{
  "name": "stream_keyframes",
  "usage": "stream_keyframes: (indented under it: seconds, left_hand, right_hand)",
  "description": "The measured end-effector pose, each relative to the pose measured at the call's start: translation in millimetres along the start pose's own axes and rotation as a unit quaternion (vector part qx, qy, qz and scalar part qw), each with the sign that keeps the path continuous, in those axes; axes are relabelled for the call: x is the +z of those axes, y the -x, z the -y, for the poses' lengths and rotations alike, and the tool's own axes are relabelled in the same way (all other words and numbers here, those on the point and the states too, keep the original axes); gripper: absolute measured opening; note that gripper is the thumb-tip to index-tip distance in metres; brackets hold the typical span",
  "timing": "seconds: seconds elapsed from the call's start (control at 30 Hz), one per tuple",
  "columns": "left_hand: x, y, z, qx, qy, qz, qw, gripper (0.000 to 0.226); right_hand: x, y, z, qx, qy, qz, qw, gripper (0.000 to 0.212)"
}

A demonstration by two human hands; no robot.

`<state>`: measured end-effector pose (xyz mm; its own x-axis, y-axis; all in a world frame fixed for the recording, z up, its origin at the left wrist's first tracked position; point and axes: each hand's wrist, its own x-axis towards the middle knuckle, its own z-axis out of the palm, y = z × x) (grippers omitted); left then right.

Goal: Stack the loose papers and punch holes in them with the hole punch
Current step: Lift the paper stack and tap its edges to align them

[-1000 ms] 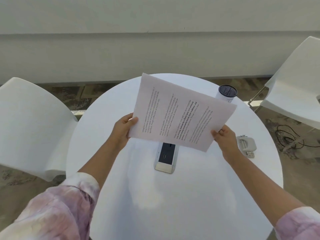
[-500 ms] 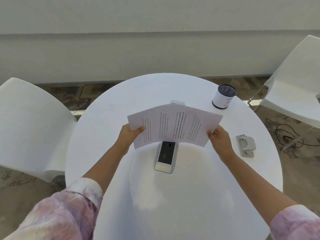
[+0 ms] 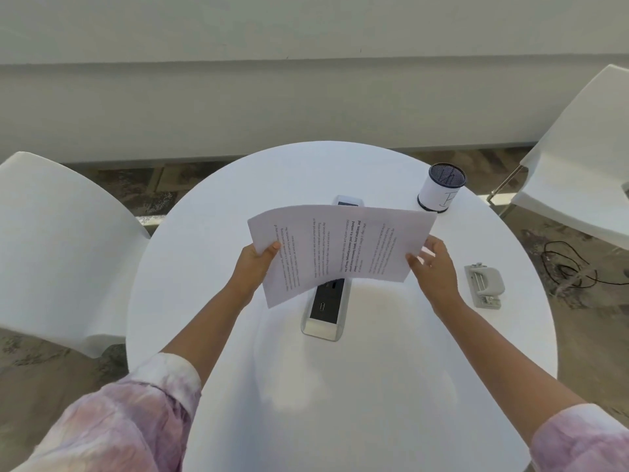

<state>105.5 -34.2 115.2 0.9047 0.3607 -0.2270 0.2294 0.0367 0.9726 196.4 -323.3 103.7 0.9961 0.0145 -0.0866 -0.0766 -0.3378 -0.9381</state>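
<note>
- Two hands hold the papers up over the middle of the round white table, printed side facing the camera, text running sideways; sheets bow upward in the centre.
- Left hand pinches the papers' left edge, thumb on top, other fingers hidden behind the sheets.
- Right hand closed on the papers' right edge near the lower corner, thumb on the front; some fingers show past the edge, rest hidden behind.
- Can't tell how many sheets, edges too thin to count. Print too small to read.
- Power socket strip set in the table centre: middle part hidden by the papers, near end shows below them with dark face and one small port, far end peeks out above the papers' top edge.
- Hole punch, grey, flat on the table to the right of the papers, just beyond the right hand, not touched. Detail of its slot is hard to make out.
- Pen cup, white with dark rim, upright on the table at the far right behind the papers; inside looks dark, thin lines in it, contents can't be made out.
- White chair left of the table, cut by the frame edge; second white chair right of the table, also cut off.
- Black cable on the floor right of the table, runs out of frame.
- Pink-white sleeves pushed up both forearms, cut off at the bottom edge.
</note>
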Motion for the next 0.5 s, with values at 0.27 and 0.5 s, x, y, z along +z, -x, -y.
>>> stream_keyframes:
  seconds: [0.27, 0.5]
  left_hand:
    - [12.8, 3.3, 8.6, -0.044, 0.124, -0.039, 0.99, 0.032]
    - [34.2, 11.7, 19.9, -0.088, 0.255, -0.02, 0.963, 0.037]
  right_hand:
    - [25.7, 19.8, -15.9, 0.22, -0.028, 0.032, 0.975, 0.079]
    - [42.8, 9.3, 6.6, 0.257, -0.305, 0.118, 0.91, 0.017]
